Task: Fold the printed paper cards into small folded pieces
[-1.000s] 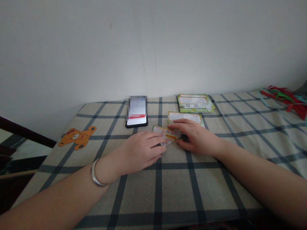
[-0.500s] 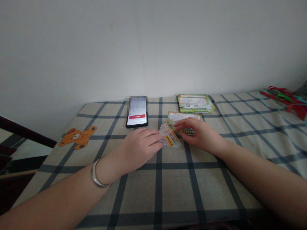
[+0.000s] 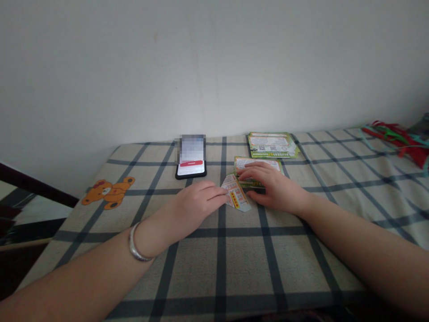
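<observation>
A small folded paper leaflet (image 3: 237, 195), printed in orange and yellow with angled corners, lies on the checked cloth between my hands. My left hand (image 3: 200, 199), with a silver bangle at the wrist, has its fingers together on the leaflet's left edge; the thumb is hidden. My right hand (image 3: 270, 185) is at the leaflet's right side, thumb and fingers apart, fingertips by its upper edge. Partly beneath that hand lies a flat green-edged leaflet (image 3: 259, 164). Farther back sits a stack of similar leaflets (image 3: 272, 144).
A phone (image 3: 191, 170) with a lit screen lies near the wall. An orange bear figure (image 3: 109, 193) is on the cloth at the left. Red and green ribbon-like strips (image 3: 398, 136) lie in a heap at the far right. The table's left edge borders dark furniture.
The folded leaflet has turned a little, its lower right corner shifting down and left. My right hand has moved slightly left, and my left fingers have drawn closer together.
</observation>
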`<state>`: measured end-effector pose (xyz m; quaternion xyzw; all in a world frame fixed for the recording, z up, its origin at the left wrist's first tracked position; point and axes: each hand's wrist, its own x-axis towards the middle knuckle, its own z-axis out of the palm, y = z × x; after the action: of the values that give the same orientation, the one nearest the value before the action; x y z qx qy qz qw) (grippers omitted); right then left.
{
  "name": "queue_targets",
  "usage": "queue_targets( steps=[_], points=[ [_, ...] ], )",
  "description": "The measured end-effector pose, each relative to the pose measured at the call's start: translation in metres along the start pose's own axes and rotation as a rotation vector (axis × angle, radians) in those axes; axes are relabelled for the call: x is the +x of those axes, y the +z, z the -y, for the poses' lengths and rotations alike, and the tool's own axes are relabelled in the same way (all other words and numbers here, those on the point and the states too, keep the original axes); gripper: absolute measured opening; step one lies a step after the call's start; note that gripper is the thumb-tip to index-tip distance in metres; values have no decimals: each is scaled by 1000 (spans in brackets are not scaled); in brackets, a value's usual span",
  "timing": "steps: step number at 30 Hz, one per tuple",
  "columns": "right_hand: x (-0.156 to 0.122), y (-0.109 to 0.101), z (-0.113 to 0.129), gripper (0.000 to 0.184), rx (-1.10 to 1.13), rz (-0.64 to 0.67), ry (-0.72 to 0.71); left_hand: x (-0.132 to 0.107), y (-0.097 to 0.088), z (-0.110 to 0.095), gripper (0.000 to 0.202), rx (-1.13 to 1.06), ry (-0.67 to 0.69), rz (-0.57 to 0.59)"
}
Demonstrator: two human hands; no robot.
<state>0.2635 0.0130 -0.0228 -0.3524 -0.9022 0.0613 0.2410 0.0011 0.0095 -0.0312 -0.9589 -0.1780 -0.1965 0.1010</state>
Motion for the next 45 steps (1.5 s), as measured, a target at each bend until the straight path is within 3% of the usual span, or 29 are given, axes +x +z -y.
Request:
queue_targets(
  steps=[6,13,23,37,45],
  points=[
    [-4,3,-1,46,8,85,-30,-1,2,0,28,-86,73,-3],
    [-3,1,1,50,13,164,-77,0,2,0,23,-65,49,20],
    [-2,2,-2,44,35,177,-92,7,-6,-4,17,40,4,5],
    [7,13,7,40,-104,-6,-48,7,-8,-9,19,26,-210,94],
    [9,14,10,38,-128,-56,-1,11,-10,-12,29,27,-245,107]
  ],
)
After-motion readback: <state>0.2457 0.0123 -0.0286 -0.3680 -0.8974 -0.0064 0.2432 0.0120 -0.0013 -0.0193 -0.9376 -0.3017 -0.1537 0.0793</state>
